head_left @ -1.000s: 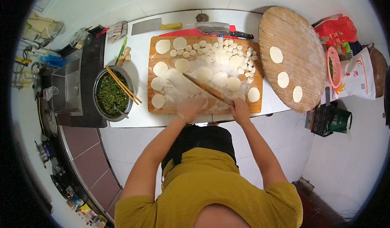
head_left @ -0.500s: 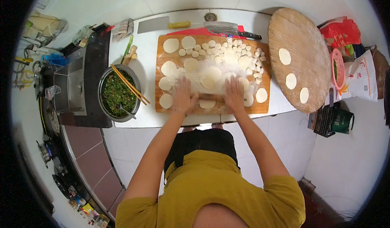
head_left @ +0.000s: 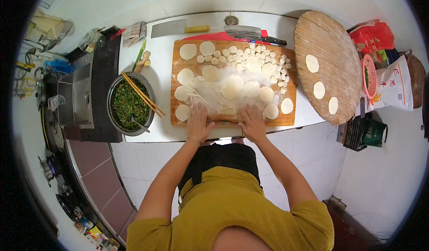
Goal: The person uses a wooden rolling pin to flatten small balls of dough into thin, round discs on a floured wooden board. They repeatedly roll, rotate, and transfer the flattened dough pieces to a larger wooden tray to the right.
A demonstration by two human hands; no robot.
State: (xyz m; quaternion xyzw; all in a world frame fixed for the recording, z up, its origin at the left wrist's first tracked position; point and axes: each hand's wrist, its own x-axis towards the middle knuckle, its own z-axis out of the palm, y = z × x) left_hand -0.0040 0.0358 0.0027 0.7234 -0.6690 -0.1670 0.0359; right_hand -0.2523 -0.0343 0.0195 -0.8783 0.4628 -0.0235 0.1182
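Note:
A wooden rolling pin point(head_left: 226, 118) lies across the near edge of the floured wooden board point(head_left: 178, 63). My left hand point(head_left: 198, 122) rests flat over its left end, fingers stretched forward. Over the other end lies my right hand point(head_left: 253, 122), likewise flat with fingers extended; both palms hide the pin's ends. A dough round point(head_left: 227, 110) shows just beyond the pin, partly covered by it. Several rolled rounds, such as one point(head_left: 233, 87) in the middle, are spread over the board. Small cut dough pieces point(head_left: 263, 53) cluster at its far right.
Left of the board stands a bowl of chopped green filling point(head_left: 129, 103) with chopsticks point(head_left: 142, 93) across it. A cleaver point(head_left: 169, 28) and a black-handled knife point(head_left: 250, 33) lie behind. On the right, a large round wooden board point(head_left: 330, 63) carries three dough rounds.
Both hands and the rolling pin have moved toward me, to the board's near edge. Rounds at the middle right that my right hand covered now show.

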